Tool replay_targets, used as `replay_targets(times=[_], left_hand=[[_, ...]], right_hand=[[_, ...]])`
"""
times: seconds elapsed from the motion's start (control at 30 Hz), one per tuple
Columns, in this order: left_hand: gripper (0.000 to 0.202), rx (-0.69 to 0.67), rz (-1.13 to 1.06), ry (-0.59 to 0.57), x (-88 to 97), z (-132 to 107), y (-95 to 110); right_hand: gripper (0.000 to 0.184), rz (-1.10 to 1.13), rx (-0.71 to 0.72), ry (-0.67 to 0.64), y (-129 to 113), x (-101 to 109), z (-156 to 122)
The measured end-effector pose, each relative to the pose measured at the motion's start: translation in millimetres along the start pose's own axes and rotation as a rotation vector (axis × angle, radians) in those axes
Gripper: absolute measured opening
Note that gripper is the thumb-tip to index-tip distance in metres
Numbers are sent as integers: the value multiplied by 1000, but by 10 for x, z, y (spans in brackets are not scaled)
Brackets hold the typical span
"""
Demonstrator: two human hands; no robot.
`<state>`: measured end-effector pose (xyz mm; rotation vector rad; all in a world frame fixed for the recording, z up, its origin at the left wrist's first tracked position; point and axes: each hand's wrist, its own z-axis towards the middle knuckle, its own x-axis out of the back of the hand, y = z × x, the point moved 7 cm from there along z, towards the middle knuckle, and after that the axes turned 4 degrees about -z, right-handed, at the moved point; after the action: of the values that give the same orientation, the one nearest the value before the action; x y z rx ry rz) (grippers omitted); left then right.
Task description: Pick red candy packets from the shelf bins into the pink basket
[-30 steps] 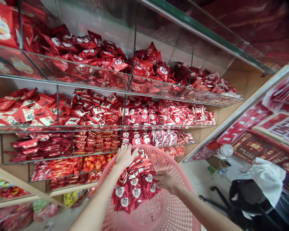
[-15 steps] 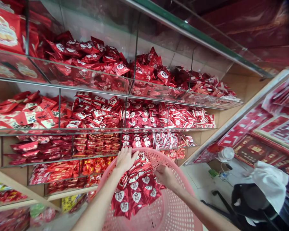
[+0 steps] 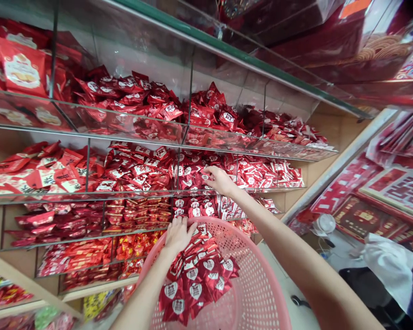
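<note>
My left hand point(image 3: 179, 233) rests on the far rim of a pink perforated basket point(image 3: 254, 284), fingers curled over the rim and over the top of a pile of red heart-marked packets point(image 3: 196, 279) inside it. My right hand point(image 3: 218, 179) reaches up to the middle glass shelf and touches the red packets with white round labels point(image 3: 192, 169) stacked there, fingers bent on them. Whether it grips a packet I cannot make out.
Glass shelves point(image 3: 141, 130) with dividers hold many red snack packets on several levels. Flat red packets point(image 3: 37, 167) lie at left. A green-edged glass shelf point(image 3: 248, 57) runs overhead. At right are red framed goods point(image 3: 395, 188) and a white cloth point(image 3: 387, 263).
My right hand left the packets in the basket and rose to the middle shelf. The left hand stayed on the basket rim. The view tilted down slightly.
</note>
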<state>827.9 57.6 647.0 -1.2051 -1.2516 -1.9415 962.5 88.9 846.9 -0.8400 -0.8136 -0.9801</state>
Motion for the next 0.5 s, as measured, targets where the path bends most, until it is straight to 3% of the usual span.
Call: replay_targets(times=[0.23,0.37,0.5], left_hand=[[67,-15,2,11,-2,0,-3],[66,-6,13,2,-2,-1,-5],[66,-20,18,12,14,-2,10]], right_hand=[[56,-173,26,-247,-66,-387,229],[54,-239,53,-250,-132,-358,194],[53,-199,78,-166,-133,-193,121]])
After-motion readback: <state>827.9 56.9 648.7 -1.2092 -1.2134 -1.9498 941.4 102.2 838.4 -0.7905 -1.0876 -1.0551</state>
